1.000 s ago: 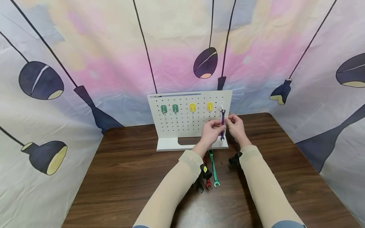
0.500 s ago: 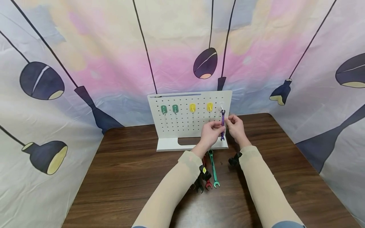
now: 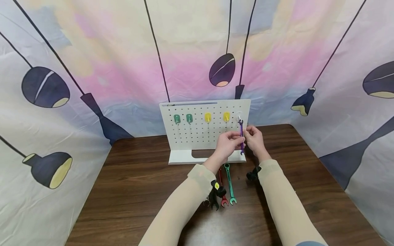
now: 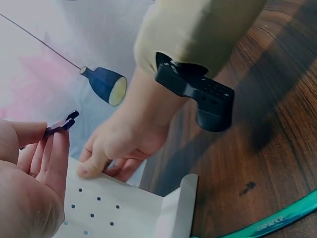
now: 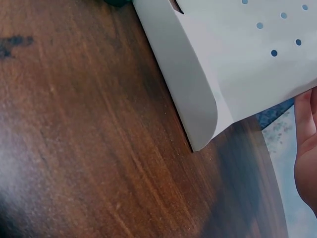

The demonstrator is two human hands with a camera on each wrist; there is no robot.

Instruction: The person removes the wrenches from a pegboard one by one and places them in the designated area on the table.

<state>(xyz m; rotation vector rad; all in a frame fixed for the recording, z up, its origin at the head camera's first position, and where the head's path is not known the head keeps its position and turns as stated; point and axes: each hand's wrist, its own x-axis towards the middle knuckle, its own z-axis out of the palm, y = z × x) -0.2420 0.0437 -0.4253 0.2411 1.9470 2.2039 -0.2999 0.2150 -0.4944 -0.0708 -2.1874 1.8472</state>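
My left hand (image 3: 226,145) pinches a purple wrench (image 3: 241,128) near its lower part, between thumb and fingers. The wrench hangs almost upright, its top end right at the clear hook (image 3: 239,115) at the right of a white pegboard (image 3: 197,131). One end of the wrench (image 4: 62,125) sticks out past the fingertips in the left wrist view. My right hand (image 3: 254,140) holds the pegboard's right edge, with the thumb in front and the fingers partly hidden behind. Only part of the right hand (image 5: 308,148) shows in the right wrist view, against the board's edge.
Two green hooks (image 3: 176,118) and two yellow hooks (image 3: 208,117) are on the board. Before its base lie a green wrench (image 3: 230,184), a red wrench (image 3: 224,201) and dark wrenches (image 3: 214,202), partly under the left wrist. A patterned cloth (image 3: 123,68) hangs behind the wooden table (image 3: 129,191).
The purple wrench's lower end has swung slightly right and down, while its top stays at the clear hook. My left forearm has shifted a little left. The right hand keeps its hold on the board.
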